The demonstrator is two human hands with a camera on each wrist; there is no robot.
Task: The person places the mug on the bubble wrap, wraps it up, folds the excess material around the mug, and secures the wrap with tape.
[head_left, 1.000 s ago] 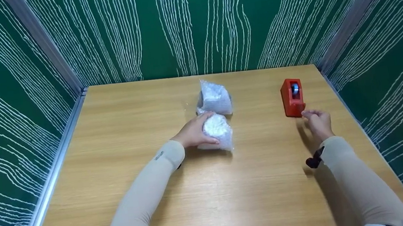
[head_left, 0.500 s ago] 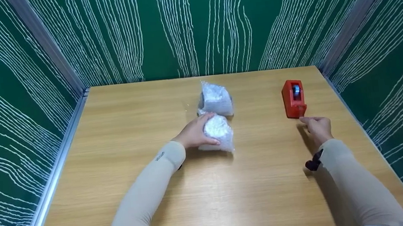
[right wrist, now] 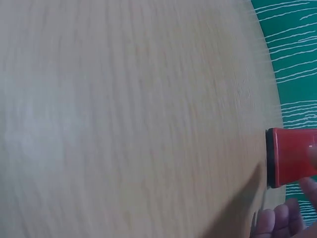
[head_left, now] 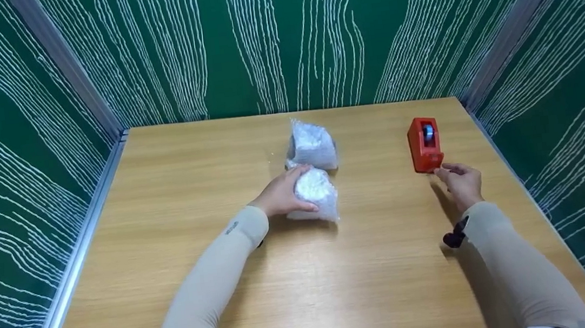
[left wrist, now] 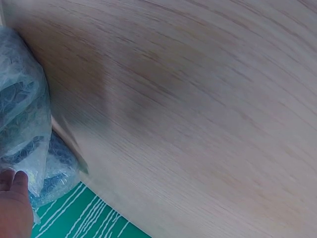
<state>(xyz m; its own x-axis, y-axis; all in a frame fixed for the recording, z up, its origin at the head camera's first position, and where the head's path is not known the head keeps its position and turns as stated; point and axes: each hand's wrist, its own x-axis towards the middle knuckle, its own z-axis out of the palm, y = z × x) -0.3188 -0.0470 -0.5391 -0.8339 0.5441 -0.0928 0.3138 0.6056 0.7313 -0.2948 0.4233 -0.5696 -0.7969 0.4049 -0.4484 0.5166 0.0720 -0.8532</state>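
In the head view, my left hand [head_left: 283,192] grips a bundle of bubble wrap [head_left: 317,189] on the table, fingers over its far side and thumb along the near side. What the wrap covers is hidden. Right behind it stands a second bubble-wrapped bundle [head_left: 313,144]. The left wrist view has both bundles [left wrist: 22,94] at its left edge. At the right, fingertips of my right hand [head_left: 460,184] are at the front end of a red tape dispenser [head_left: 423,145] with a small tape roll [head_left: 428,132]. Whether they pinch the tape's end is too small to tell.
The wooden table [head_left: 305,282] has green walls [head_left: 226,46] with white wavy lines on three sides. Metal posts [head_left: 70,62] stand at its far corners. A dark device [head_left: 456,235] is strapped at my right wrist.
My right hand's fingertips have moved slightly back toward me from the dispenser's front edge, and thumb and index finger have shifted there. The left hand and both bundles stay in place.
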